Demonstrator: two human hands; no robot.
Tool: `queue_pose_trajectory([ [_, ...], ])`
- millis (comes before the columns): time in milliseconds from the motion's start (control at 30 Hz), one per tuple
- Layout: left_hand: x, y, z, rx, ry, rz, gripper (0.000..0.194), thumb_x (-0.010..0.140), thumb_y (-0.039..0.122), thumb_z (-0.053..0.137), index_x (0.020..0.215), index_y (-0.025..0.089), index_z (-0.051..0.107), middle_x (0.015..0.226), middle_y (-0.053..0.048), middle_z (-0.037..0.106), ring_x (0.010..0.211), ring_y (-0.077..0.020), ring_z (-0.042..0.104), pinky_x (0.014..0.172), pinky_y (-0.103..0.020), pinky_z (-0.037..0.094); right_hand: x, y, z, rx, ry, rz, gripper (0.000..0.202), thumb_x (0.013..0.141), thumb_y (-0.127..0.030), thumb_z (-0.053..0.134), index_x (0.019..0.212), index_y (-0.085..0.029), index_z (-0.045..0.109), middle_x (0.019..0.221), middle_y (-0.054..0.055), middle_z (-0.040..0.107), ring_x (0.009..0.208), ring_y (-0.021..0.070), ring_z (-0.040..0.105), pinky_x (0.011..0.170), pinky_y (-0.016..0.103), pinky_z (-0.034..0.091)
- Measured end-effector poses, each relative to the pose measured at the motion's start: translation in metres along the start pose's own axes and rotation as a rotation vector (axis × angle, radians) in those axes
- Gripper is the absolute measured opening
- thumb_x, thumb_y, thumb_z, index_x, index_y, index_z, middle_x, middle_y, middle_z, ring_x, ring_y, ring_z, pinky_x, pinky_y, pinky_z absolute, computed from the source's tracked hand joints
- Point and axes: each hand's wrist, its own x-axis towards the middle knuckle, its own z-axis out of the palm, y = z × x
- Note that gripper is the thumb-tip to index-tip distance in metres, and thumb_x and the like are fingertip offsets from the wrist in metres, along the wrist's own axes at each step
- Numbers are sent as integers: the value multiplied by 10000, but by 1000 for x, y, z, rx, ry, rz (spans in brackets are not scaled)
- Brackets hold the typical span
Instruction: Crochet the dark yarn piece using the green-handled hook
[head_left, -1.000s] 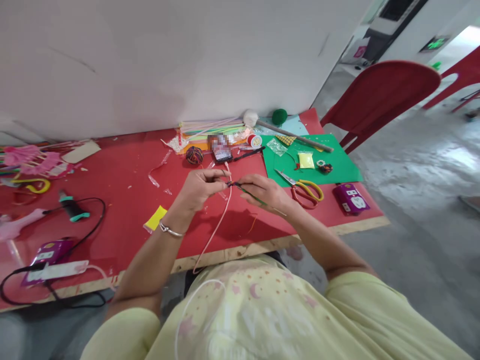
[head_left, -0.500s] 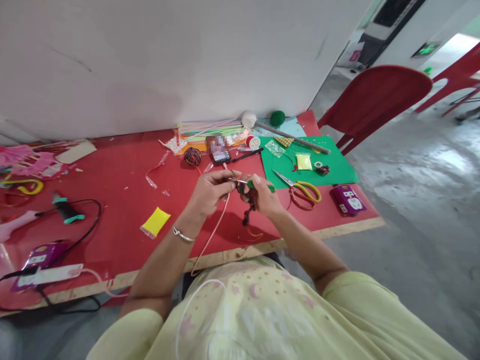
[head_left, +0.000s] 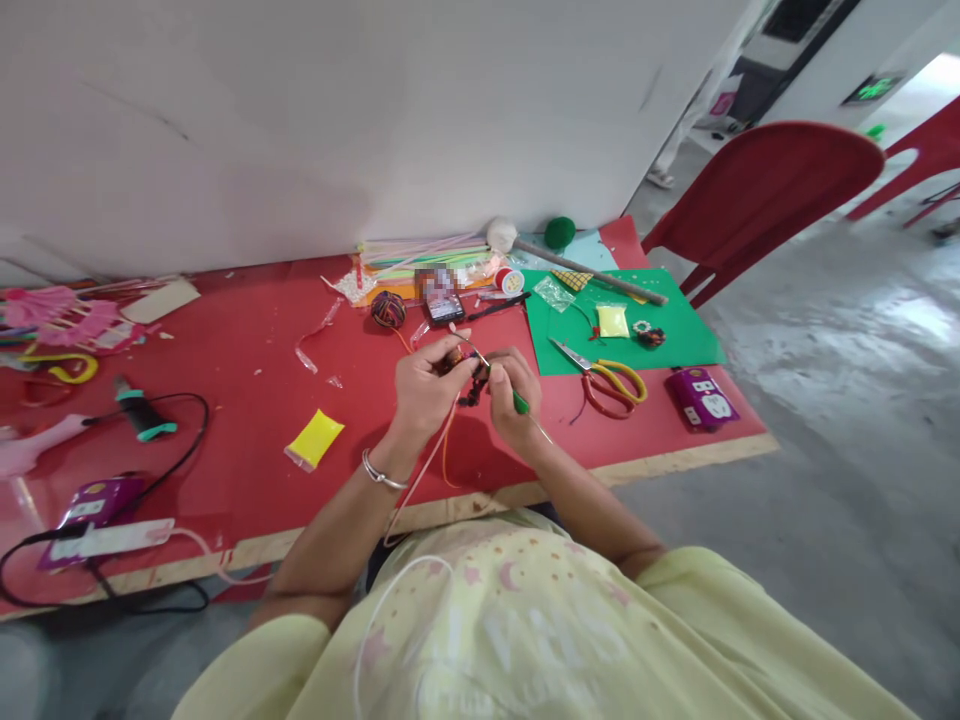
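Between finger and thumb, my left hand (head_left: 429,388) pinches a small dark, multicoloured piece of crochet (head_left: 474,388). My right hand (head_left: 514,400) is closed round the green handle of a crochet hook (head_left: 519,402), whose metal shaft points up and left to the yarn at my left fingertips. Past my hands sits a ball of dark variegated yarn (head_left: 388,309), with an orange strand running from it toward my left hand. A phone (head_left: 444,308) lies just beyond my fingers. The hook's very tip and the stitches are too small to make out.
Scissors (head_left: 604,382) lie right of my hands, by a green sheet (head_left: 551,345) bearing a yellow packet (head_left: 613,321). Another yellow packet (head_left: 315,440) is at left. A glue gun (head_left: 45,445), power strip (head_left: 112,542) and cables occupy the left end. A red chair (head_left: 772,205) stands at right.
My right hand has turned and dropped slightly, tilting the hook more steeply. The crochet piece has shifted a little left, and its hanging orange strand now falls further left.
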Motion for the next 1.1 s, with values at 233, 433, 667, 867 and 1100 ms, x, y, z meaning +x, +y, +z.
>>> queue_pose_trajectory([
  [233,-1,13,8,-294,-13,-221,463,604,198,835,1065,182,791,615,78,454,478,-29,303,440,-188,243,1,15,1,-153,81,-294,209,1014,-370,490,979,-215,626,998,100,651,934,214,616,836,365,510],
  [433,13,25,-19,-338,-270,-455,454,574,124,839,1026,137,798,562,51,513,420,-3,267,411,-170,137,33,24,-28,-21,-264,-498,282,1023,-446,485,1039,-219,652,1030,94,697,933,198,669,822,348,547],
  [667,17,29,-31,-249,-326,-471,432,580,128,842,1011,123,805,525,61,467,406,-2,302,410,-171,118,51,14,-55,-313,-438,-710,161,966,-312,624,1087,-213,660,1036,90,730,895,198,665,787,334,547],
  [867,19,28,-34,-244,-335,-471,420,580,143,837,998,129,803,525,62,486,402,-7,306,406,-181,121,49,6,-61,-446,-415,-764,214,1001,-361,556,1022,-205,700,999,87,738,853,188,657,731,322,540],
  [1100,18,31,-34,-156,-300,-420,368,557,145,831,925,129,809,529,44,538,401,-12,329,410,-188,148,51,-9,-67,-536,-480,-761,197,993,-328,571,971,-201,720,1008,75,752,847,182,646,710,314,521],
])
